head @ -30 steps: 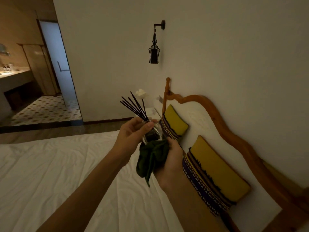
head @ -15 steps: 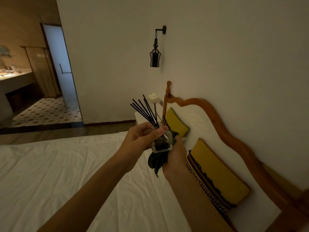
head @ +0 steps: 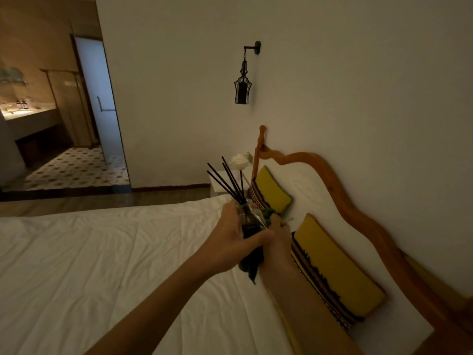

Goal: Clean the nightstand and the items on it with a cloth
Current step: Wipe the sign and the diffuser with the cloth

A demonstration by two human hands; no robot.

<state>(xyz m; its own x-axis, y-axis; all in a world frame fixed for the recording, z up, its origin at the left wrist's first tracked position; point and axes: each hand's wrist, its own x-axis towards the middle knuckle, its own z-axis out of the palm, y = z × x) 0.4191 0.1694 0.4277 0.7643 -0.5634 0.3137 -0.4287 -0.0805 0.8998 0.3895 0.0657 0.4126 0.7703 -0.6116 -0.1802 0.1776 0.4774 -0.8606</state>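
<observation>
- Left hand (head: 231, 235): fingers and thumb curled round the diffuser bottle (head: 249, 219), grip closed on its glass body, held up over the bed (head: 102, 265).
- Right hand (head: 277, 237): grip closed on the dark green cloth (head: 252, 263), pressed against the bottle's right side; loose cloth end hanging below both hands.
- Black reed sticks (head: 227, 179) fanning up and left out of the bottle neck; white flower (head: 240, 161) on a stem among them.
- Nightstand (head: 217, 181): white, beyond the bed's far edge, just beside the wooden headboard (head: 340, 185); mostly hidden behind the reeds.
- Two yellow cushions (head: 332, 262) leaning on the headboard.
- Black wall lantern (head: 242, 89) above.
</observation>
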